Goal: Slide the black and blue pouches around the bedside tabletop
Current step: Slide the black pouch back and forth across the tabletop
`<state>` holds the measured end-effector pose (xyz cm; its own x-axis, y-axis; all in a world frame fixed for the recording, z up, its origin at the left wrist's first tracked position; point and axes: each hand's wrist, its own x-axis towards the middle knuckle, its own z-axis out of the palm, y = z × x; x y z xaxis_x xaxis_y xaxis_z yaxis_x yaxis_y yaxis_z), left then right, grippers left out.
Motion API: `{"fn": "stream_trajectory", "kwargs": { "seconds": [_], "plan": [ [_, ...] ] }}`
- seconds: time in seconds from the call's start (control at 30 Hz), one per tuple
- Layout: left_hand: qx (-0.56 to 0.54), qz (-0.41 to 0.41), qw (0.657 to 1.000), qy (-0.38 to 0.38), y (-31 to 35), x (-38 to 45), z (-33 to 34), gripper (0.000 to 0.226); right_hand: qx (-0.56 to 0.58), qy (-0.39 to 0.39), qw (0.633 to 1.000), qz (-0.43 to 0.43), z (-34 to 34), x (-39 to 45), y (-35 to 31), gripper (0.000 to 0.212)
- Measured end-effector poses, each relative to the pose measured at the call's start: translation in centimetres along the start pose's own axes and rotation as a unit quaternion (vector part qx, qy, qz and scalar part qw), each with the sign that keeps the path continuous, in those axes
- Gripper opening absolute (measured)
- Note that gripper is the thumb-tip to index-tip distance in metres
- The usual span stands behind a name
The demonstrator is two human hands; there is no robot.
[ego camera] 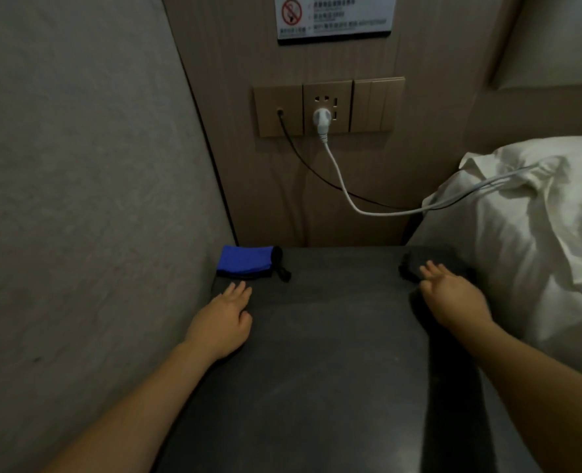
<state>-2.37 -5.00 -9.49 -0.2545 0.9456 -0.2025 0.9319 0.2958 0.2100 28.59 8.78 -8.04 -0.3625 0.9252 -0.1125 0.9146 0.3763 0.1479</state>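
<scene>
A blue pouch (pixel 247 261) with a black drawstring end lies at the far left corner of the dark bedside tabletop (pixel 323 353). My left hand (pixel 223 319) rests flat on the top just in front of it, fingertips a little short of the pouch. A black pouch (pixel 433 261) lies at the far right corner, hard to make out against the dark surface. My right hand (pixel 453 291) is flat with fingers spread, fingertips lying on the pouch's near edge. Neither hand grips anything.
A padded wall panel (pixel 78 199) borders the tabletop on the left. A bed with white linen (pixel 538 233) lies to the right. On the back wall, a socket plate (pixel 327 107) holds a white plug; a white cable (pixel 351 199) and a black one hang above the tabletop.
</scene>
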Motion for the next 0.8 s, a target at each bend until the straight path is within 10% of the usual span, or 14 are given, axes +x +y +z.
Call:
{"fn": "stream_trajectory", "kwargs": {
  "seconds": [0.3,0.5,0.8],
  "plan": [
    [-0.039,-0.029,0.996,-0.081,-0.1,1.7,-1.7,0.049,-0.030,0.024,0.999,0.026,1.0,-1.8,0.9,0.031],
    [-0.007,-0.028,0.995,-0.091,0.8,1.1,-1.6,0.053,0.177,0.073,0.972,0.139,2.2,-2.8,-1.4,0.046],
    [-0.072,-0.064,0.990,-0.102,0.7,1.1,-2.5,0.050,0.221,0.111,0.967,0.060,2.5,-3.3,-9.4,0.059]
  ]
}}
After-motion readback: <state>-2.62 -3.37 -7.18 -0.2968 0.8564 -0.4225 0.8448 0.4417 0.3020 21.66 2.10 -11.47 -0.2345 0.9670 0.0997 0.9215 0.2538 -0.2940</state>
